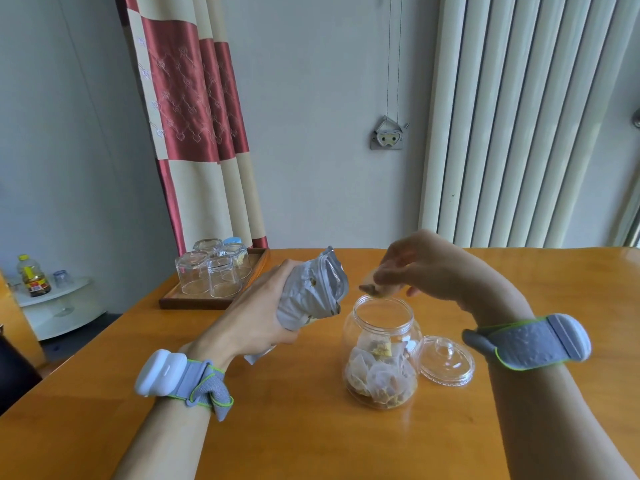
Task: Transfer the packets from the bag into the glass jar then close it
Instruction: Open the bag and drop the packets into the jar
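Wooden table point(311, 441) lay under my hands. My left hand point(258, 315) gripped the crumpled bag point(311, 292); my right hand's point(426, 268) fingertips pinched a packet point(375, 289) just above the jar point(381, 355), lid point(446, 365) beside. Packets looked light, soft, probably tearable, so I pinched an edge.

no legible text, even on the bottle point(33, 276) label

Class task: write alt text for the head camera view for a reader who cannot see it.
A right hand holds a packet just above an open glass jar partly filled with packets, while the left hand grips a silver bag. The jar's lid lies beside it on the wooden table.
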`<state>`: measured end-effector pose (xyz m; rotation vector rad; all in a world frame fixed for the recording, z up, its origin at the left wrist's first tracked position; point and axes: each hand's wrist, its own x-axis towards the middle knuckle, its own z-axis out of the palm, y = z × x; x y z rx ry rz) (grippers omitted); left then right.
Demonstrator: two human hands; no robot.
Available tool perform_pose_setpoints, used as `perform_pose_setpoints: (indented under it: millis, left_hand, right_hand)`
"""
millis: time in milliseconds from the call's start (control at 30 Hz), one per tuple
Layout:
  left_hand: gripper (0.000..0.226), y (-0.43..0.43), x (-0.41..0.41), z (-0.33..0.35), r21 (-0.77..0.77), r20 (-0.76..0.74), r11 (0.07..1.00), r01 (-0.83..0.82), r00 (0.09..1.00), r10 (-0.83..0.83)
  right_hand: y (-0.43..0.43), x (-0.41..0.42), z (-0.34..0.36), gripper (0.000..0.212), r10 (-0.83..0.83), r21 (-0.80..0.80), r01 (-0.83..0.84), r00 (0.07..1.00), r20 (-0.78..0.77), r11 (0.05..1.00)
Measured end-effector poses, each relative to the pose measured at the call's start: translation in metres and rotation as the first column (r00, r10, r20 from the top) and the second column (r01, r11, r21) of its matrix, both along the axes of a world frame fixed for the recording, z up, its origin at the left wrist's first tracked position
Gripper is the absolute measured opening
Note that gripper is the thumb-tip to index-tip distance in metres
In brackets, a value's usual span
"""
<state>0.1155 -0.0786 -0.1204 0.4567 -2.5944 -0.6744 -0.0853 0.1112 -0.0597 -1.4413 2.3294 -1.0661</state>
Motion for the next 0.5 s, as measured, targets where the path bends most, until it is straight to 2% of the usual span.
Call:
perform_pose_setpoints:
  millis: [100,167,267,333,367,433,500]
  left_hand:
    - [0.087,-0.001,-0.001,0.0,-0.001,0.002,1.0,0.001,1.0,-0.001]
    - [0.087,-0.001,-0.001,0.001,-0.003,0.004,1.0,0.001,1.0,-0.001]
    - [0.088,0.003,-0.002,0.002,-0.008,0.007,1.0,0.007,1.0,-0.007]
    - [0.087,0.004,-0.003,0.003,-0.007,0.004,1.0,0.011,1.0,-0.011]
    - [0.086,0.005,-0.003,0.004,0.003,0.0,1.0,0.012,1.0,-0.012]
    - [0.085,0.006,-0.003,0.006,0.037,-0.008,0.999,0.015,1.0,-0.015]
    - [0.086,0.008,-0.003,0.008,0.084,-0.027,0.996,0.031,0.999,-0.029]
  right_hand:
    - [0.003,-0.003,-0.002,0.012,0.001,0.119,0.006,0.998,-0.059,0.993]
    - [0.0,0.0,-0.001,0.019,-0.008,0.091,0.016,0.997,-0.083,0.996]
    - [-0.007,0.014,0.002,0.049,0.046,-0.055,-0.045,0.999,0.015,0.997]
    - [-0.011,0.026,0.002,0.072,0.162,-0.068,-0.157,0.985,0.061,0.985]
    - [-0.013,0.031,0.001,0.077,0.227,-0.051,-0.224,0.972,0.055,0.973]
    - [-0.018,0.039,-0.002,0.074,0.316,-0.025,-0.315,0.948,0.029,0.949]
    - [-0.025,0.043,-0.006,0.06,0.349,-0.053,-0.348,0.937,0.022,0.936]
